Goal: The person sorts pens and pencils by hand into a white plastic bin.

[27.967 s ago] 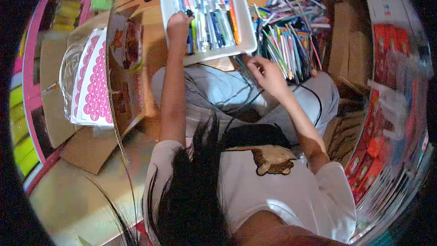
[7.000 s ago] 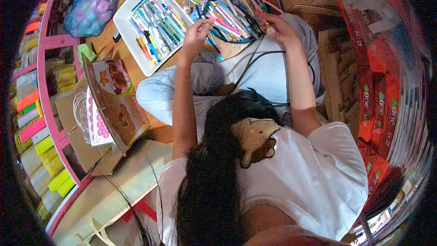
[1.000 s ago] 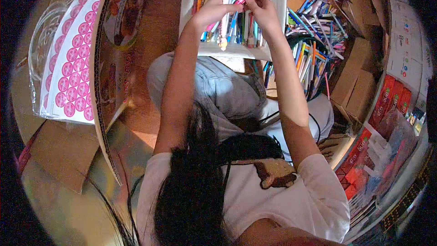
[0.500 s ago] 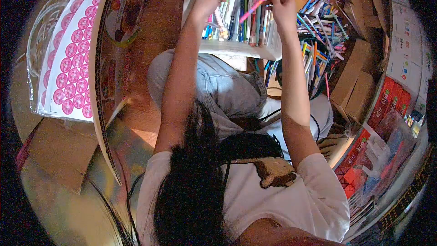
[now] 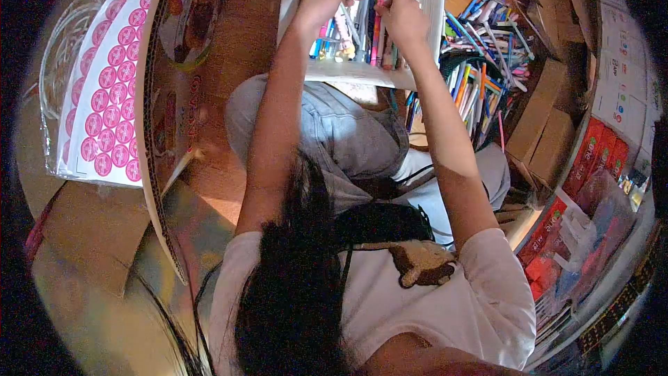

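Observation:
A white plastic bin (image 5: 362,74) full of pens lying lengthwise stands in front of my folded legs. Over its left side, my left hand (image 5: 323,8) is closed on a pale pink-and-white pen (image 5: 342,31) with a small figure-like end pointing towards me. My right hand (image 5: 405,19) is low over the bin's right half, fingers pinched at the upper part of a bright pink pen (image 5: 376,36), which lies in line with the pens around it. The fingertips of both hands are partly hidden.
A loose heap of pens (image 5: 490,31) lies on the floor right of the bin, with a dark round container of pens (image 5: 473,94) nearer me. Cardboard flaps (image 5: 539,115) and red boxes (image 5: 591,157) stand at right. Sheets of pink round stickers (image 5: 111,97) lie at left.
My right hand has moved left and down into the bin; the pink pen has turned from slanting above the pens to lying along them. My left hand has barely moved.

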### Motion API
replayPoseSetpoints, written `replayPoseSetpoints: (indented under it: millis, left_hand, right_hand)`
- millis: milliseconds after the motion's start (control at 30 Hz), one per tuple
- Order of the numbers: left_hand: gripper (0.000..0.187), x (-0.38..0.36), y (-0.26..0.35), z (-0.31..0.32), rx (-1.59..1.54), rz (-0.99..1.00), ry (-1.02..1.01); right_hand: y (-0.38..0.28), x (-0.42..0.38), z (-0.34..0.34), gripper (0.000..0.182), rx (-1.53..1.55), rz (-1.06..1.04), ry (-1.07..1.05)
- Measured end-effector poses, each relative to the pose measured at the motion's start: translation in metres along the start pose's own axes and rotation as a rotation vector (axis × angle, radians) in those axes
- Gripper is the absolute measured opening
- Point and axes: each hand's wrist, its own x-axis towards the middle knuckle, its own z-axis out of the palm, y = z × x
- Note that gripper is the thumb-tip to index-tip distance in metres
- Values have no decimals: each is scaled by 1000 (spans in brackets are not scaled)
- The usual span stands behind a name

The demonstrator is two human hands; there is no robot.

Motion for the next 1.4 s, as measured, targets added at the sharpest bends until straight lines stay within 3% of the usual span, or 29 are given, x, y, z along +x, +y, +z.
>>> replayPoseSetpoints:
  millis: [167, 200, 300, 433, 533, 633, 733, 833, 933, 967, 1067, 1400]
  left_hand:
    - [64, 9, -16, -2, -151, 32, -76]
    - [65, 9, -15, -1, -181, 32, -86]
    - [34, 5, -10, 2, -299, -4, -96]
    - [27, 9, -17, 3, -294, 16, -59]
    - [25, 7, -16, 3, -214, -24, -53]
    - [26, 8, -20, 2, -138, -46, 12]
    - [28, 1, -13, 8, -116, -70, 48]
    - [30, -3, -6, 7, 49, -59, 27]
    - [36, 1, -8, 3, 143, -52, 82]
    - [32, 0, -6, -1, 138, -113, 47]
    - [27, 1, -12, 2, -14, -35, 120]
    - [27, 3, -13, 0, 24, -37, 93]
  right_hand:
    - [0, 0, -12, 37, 324, -35, 130]
    - [-1, 1, -15, 38, 438, -40, 1]
    - [-8, -6, -18, 34, 797, -111, -347]
    - [-21, -20, -28, 21, 723, -150, -322]
    - [-19, -24, -22, 21, 837, -118, -413]
    - [-23, -33, -30, 19, 806, -18, -385]
    - [-19, -38, -35, 20, 701, -57, -361]
    - [-9, -42, -31, 21, 752, 21, -409]
    - [2, -46, -28, 20, 925, 136, -309]
    - [3, -46, -26, 21, 792, 110, -278]
    - [3, -46, -23, 23, 394, 39, -182]
    - [-2, -46, 4, 26, 178, -15, -81]
